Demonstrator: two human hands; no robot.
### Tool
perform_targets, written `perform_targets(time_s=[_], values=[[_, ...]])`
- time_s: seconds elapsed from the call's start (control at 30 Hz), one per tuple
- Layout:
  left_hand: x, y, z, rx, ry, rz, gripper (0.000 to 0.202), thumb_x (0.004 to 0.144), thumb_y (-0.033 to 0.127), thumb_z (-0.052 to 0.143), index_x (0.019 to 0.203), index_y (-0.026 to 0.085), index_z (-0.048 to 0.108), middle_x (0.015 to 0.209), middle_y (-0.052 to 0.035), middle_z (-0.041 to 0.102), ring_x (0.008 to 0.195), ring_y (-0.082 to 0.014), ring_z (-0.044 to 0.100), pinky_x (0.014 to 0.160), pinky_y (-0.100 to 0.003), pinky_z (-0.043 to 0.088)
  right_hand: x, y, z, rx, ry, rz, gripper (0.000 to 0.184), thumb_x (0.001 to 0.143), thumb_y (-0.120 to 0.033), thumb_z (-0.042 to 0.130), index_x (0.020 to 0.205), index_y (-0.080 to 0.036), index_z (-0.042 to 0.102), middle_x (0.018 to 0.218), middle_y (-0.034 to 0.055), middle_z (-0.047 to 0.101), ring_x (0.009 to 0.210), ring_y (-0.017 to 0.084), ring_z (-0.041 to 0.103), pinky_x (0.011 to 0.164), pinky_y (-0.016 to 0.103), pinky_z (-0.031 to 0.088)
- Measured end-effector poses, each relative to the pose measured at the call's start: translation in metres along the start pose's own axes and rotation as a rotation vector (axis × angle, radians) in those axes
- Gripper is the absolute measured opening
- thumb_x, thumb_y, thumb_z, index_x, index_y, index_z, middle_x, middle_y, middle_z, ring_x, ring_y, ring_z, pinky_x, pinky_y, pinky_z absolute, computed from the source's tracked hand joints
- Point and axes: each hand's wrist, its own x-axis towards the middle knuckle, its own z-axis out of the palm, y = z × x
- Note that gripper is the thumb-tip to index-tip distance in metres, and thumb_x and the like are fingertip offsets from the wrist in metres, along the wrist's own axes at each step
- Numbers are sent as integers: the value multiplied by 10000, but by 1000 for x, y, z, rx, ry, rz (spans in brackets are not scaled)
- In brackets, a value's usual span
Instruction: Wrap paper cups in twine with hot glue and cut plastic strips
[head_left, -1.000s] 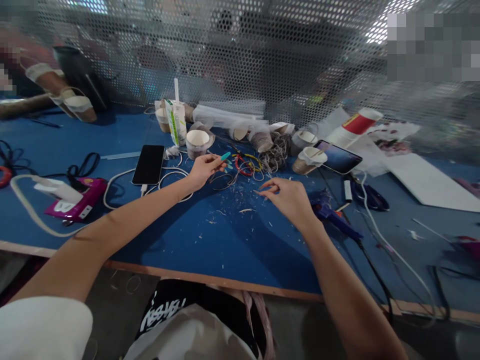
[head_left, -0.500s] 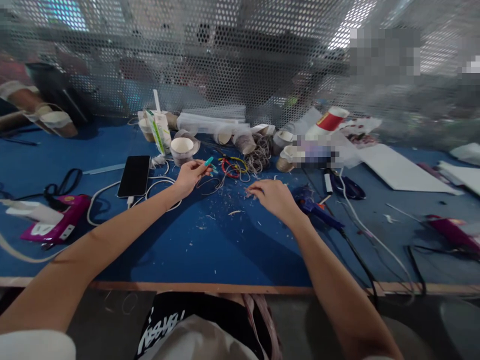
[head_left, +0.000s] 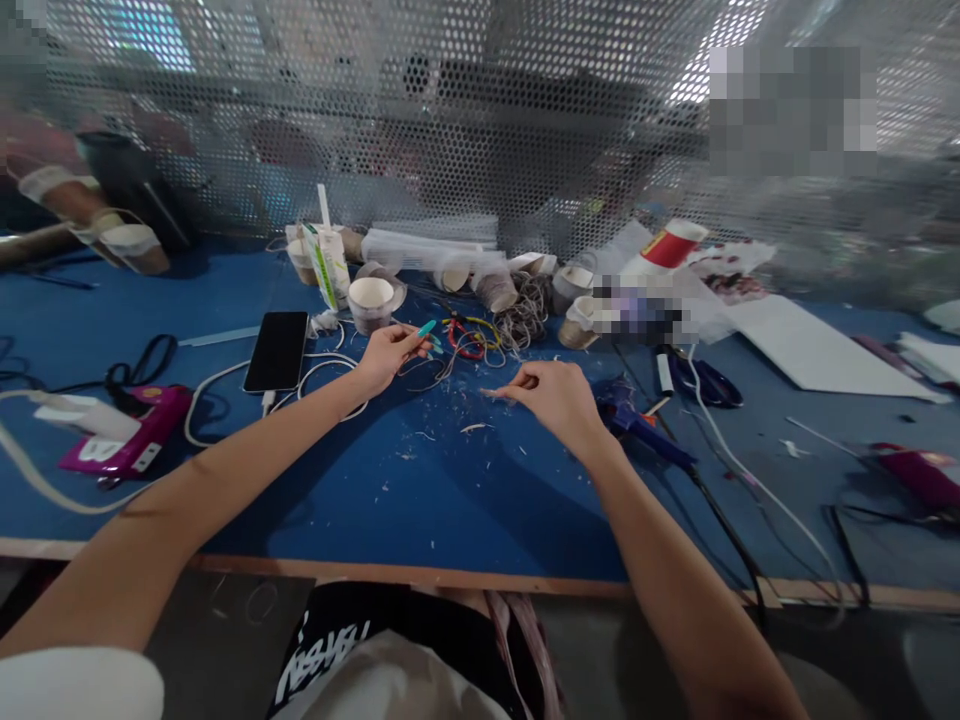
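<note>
My left hand (head_left: 386, 360) is closed around a small turquoise tool (head_left: 427, 328), whose slim parts stick out past the fingers; its exact kind is unclear. Right of it, my right hand (head_left: 553, 398) pinches thumb and finger together low over the table, and whatever may be between the tips is too small to make out. Scraps of fibre and thin offcuts (head_left: 474, 428) lie on the blue table (head_left: 360, 500) between and below the hands. Just beyond are red and yellow loops of cord (head_left: 469, 340) and a tangle of grey-brown twine (head_left: 523, 312).
At left lie a phone (head_left: 276, 352) with a white cable and a magenta power strip (head_left: 135, 430). Paper cups (head_left: 371, 303) and a drink carton (head_left: 327, 265) stand behind. A blue glue gun (head_left: 649, 432) and white board (head_left: 825, 350) are at right. Perforated metal (head_left: 480, 130) backs the table.
The view has shifted slightly, moving most things a little rightward in the picture. My right fingertips have come together in a tighter pinch. The turquoise tool stays in my left hand.
</note>
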Motion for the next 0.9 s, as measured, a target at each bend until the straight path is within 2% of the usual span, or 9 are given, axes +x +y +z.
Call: perform_targets(time_s=[0.1, 0.17, 0.33, 0.47, 0.63, 0.77, 0.9], values=[[2, -2, -2, 5, 3, 19, 130, 758, 125, 698, 671, 92, 607, 555, 20, 631, 507, -37, 572, 570, -163, 461, 0, 2, -5, 60, -112, -31, 119, 804, -244, 632, 764, -199, 734, 654, 34, 726, 592, 170, 675, 620, 290, 493], [3, -3, -2, 7, -3, 32, 129, 762, 133, 695, 677, 92, 608, 558, 20, 631, 512, -39, 576, 571, -164, 462, 0, 3, -7, 72, -158, -44, 154, 821, -213, 592, 781, -202, 740, 658, 31, 729, 578, 164, 679, 640, 296, 507], [3, -2, -2, 22, 0, 28, 131, 771, 151, 690, 681, 99, 610, 569, 17, 640, 513, -37, 572, 584, -165, 468, -2, -1, -6, -14, -123, 0, 137, 779, -193, 648, 657, -187, 709, 577, 32, 701, 629, 189, 688, 646, 295, 498], [2, -2, -2, 33, 11, 37, 123, 768, 161, 697, 694, 103, 618, 581, 17, 643, 519, -33, 571, 601, -163, 474, -3, -6, -3, -76, -69, 35, 124, 759, -209, 686, 635, -195, 691, 576, 25, 695, 635, 192, 673, 612, 292, 460], [2, -2, -3, 44, -11, 55, 133, 765, 169, 702, 683, 105, 620, 585, 15, 645, 511, -31, 572, 573, -155, 462, -3, -7, -1, -49, -14, 33, 138, 714, -233, 739, 602, -192, 668, 585, 23, 694, 656, 193, 670, 594, 278, 438], [1, -1, -2, 52, -35, 64, 121, 760, 165, 704, 691, 101, 627, 583, 10, 653, 505, -35, 573, 544, -153, 446, -2, -4, -4, -2, -68, 40, 112, 727, -246, 725, 648, -187, 672, 608, 26, 707, 657, 194, 679, 593, 281, 452], [1, -1, -1, 80, -27, 95, 131, 744, 172, 718, 684, 101, 626, 583, 8, 656, 507, -37, 569, 581, -170, 463, 0, -1, -7, 15, -147, -1, 103, 809, -213, 619, 789, -195, 718, 713, 32, 741, 649, 172, 686, 654, 292, 495]])
